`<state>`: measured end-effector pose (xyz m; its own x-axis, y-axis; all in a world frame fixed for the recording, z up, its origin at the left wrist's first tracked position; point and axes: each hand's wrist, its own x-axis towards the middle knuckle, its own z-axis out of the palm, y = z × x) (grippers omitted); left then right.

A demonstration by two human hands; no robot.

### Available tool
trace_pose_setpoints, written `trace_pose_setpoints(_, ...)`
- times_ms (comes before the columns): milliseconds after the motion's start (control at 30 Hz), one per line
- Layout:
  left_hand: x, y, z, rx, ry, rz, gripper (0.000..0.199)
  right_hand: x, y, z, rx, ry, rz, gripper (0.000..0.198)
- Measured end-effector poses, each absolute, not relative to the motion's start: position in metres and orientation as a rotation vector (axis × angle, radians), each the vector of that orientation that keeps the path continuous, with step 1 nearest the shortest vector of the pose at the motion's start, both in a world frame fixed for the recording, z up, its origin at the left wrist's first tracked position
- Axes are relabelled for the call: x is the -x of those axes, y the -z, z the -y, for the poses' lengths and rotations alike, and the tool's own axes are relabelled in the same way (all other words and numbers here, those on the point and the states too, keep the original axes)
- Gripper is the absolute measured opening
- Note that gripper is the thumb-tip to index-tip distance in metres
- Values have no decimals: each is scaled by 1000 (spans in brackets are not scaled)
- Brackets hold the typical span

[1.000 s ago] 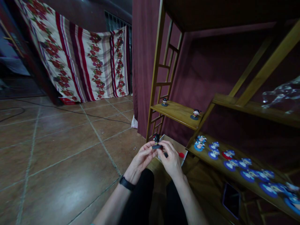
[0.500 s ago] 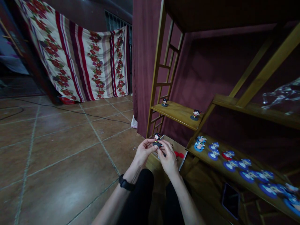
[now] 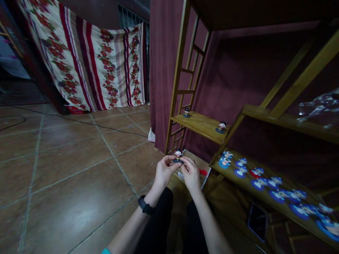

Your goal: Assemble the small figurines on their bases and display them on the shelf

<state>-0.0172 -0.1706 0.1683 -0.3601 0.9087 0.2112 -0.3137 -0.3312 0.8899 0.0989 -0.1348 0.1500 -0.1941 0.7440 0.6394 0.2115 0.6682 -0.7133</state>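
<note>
Between my two hands is a small figurine with black hair, red hair ties and a dark round base. My left hand pinches the base from the left. My right hand grips the base from the other side, its fingers closed. The figurine stands upright, its face toward me. Just beyond and below my hands is an open box with a red item in it; my hands hide part of the box.
Two similar figurines, one at the left and one at the right, stand on the small wooden shelf. Several blue-based figurines and a red-based one line the lower right shelf. A clear horse ornament stands above. A phone lies below.
The figurine has turned so that its face and both hair ties show, and its base sits more level. My right fingers have shifted to the base's right edge.
</note>
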Motion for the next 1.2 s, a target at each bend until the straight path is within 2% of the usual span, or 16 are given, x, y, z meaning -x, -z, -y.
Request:
trace_pose_setpoints(333,20,-153,166,-1069,-1839,-1127,34,-92,-133,132,765,-806,1627,36)
trace_pose_setpoints(667,18,-162,175,-1151,-1928,-1035,29,-89,-135,136,721,-1305,1300,42)
trace_pose_setpoints(867,17,-156,168,-1184,-1918,-1107,40,-90,-143,140,681,-1386,1177,41)
trace_pose_setpoints(1200,22,-165,162,-989,-1842,-969,41,-92,-150,142,659,-1388,1146,38)
